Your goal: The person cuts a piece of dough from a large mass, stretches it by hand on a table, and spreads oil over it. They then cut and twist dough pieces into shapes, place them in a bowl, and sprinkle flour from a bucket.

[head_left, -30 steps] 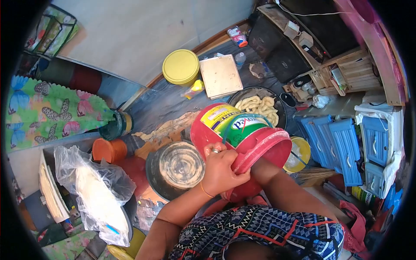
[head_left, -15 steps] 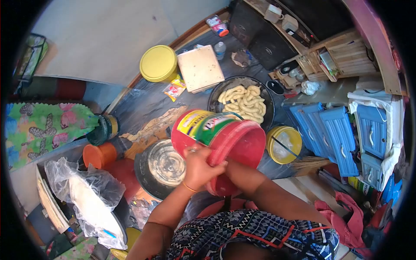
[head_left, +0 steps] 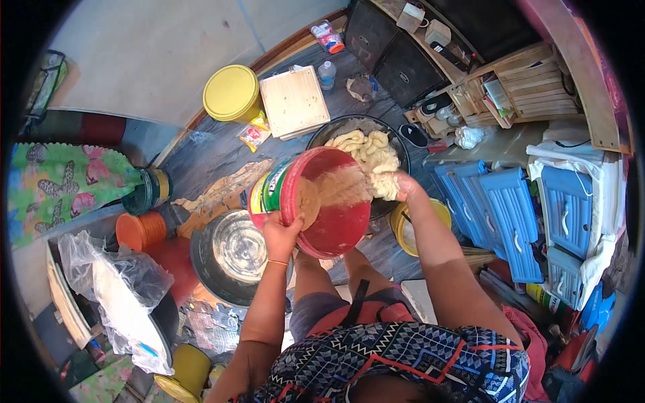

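My left hand (head_left: pixel 283 236) grips the rim of a red bucket (head_left: pixel 336 225) with a green and yellow label. The bucket is tilted, its mouth facing me and to the right, and pale tan powder coats part of its inside. My right hand (head_left: pixel 404 186) is closed around a lump of pale dough (head_left: pixel 384 183) beside the bucket's right rim; its fingers are partly hidden. Behind it, thick coils of dough (head_left: pixel 359 142) lie in a black basin (head_left: pixel 324 138), partly covered by the bucket and the lump.
A second dark basin (head_left: pixel 201 258) with a whitish, smeared inside stands to the left. A yellow lidded tub (head_left: pixel 231 93), a wooden board (head_left: pixel 295 101) and a plastic bottle (head_left: pixel 326 75) are behind. An open yellow bucket (head_left: pixel 437 218) and blue drawer fronts (head_left: pixel 494 218) are right.
My right hand has come out from the bucket and moved right and away from me, now with dough. The bucket has turned, showing more of its inside. My left hand still grips its rim.
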The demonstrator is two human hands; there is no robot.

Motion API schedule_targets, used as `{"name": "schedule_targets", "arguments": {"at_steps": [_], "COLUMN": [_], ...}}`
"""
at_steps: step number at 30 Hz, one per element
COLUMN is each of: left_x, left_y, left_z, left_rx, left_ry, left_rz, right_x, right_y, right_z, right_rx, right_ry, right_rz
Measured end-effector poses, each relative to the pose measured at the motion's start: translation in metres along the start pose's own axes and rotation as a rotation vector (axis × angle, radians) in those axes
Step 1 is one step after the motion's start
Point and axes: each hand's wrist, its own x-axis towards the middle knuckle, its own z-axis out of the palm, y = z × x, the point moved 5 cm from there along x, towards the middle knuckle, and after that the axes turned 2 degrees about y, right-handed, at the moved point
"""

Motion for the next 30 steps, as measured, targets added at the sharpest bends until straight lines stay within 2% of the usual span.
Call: {"name": "schedule_targets", "arguments": {"at_steps": [2,3,5,6,8,10,12,13,14,16,17,18,20,21,22,24,25,27,29,30], "left_x": [-0.001,-0.001,-0.002,-0.004,-0.008,-0.014,-0.018,-0.021,-0.024,-0.030,-0.031,-0.032,-0.034,-0.036,-0.039,-0.039,-0.038,-0.039,-0.047,-0.052], "left_y": [0.003,0.004,0.006,0.006,0.004,0.001,-0.012,-0.016,-0.012,-0.006,-0.008,-0.012,-0.014,-0.011,0.001,0.005,-0.005,-0.006,0.019,0.033], "left_z": [-0.002,-0.005,-0.009,-0.011,-0.016,-0.021,-0.027,-0.031,-0.032,-0.035,-0.036,-0.036,-0.037,-0.036,-0.035,-0.029,-0.024,-0.017,-0.008,-0.004], "left_rx": [0.017,0.099,0.150,0.152,0.145,0.097,0.008,0.000,0.002,-0.182,-0.203,-0.198,-0.049,-0.046,-0.022,0.001,-0.013,-0.068,-0.073,-0.078], "left_ry": [0.021,0.041,0.076,0.076,0.093,0.130,0.168,0.190,0.192,0.202,0.208,0.210,0.164,0.164,0.146,0.129,0.140,0.110,0.065,0.018], "left_rz": [-0.023,-0.023,0.000,0.001,-0.038,-0.022,-0.060,-0.086,-0.085,-0.124,-0.089,-0.089,-0.135,-0.135,-0.139,-0.133,-0.098,-0.063,-0.051,-0.045], "right_x": [0.008,0.012,0.022,0.031,0.025,0.009,0.004,0.055,0.060,0.057,0.060,0.067,0.080,0.070,0.050,0.009,0.005,-0.010,-0.042,-0.034], "right_y": [-0.022,-0.026,-0.034,-0.036,-0.054,-0.060,-0.060,-0.037,-0.043,-0.062,-0.071,-0.078,-0.094,-0.102,-0.108,-0.112,-0.104,-0.088,-0.059,-0.030], "right_z": [-0.024,-0.025,-0.048,-0.060,-0.072,-0.060,-0.029,-0.078,-0.075,-0.058,-0.050,-0.049,-0.055,-0.056,-0.043,-0.023,-0.027,-0.018,0.028,0.040], "right_rx": [0.050,0.051,-0.401,-0.399,-0.477,-0.549,-1.029,-0.810,-0.809,-0.623,-0.679,-0.676,-1.026,-1.079,-1.076,-1.115,-1.191,-1.247,-1.140,-1.128], "right_ry": [0.307,0.303,0.544,0.543,0.819,0.827,0.568,0.525,0.523,0.693,0.666,0.663,0.803,0.901,0.901,1.012,1.042,0.852,0.760,0.476], "right_rz": [-0.002,0.000,-0.085,-0.085,-0.247,-0.202,0.007,-0.111,-0.113,-0.313,-0.467,-0.465,-0.539,-0.583,-0.583,-0.546,-0.457,-0.651,-0.803,-0.694]}}
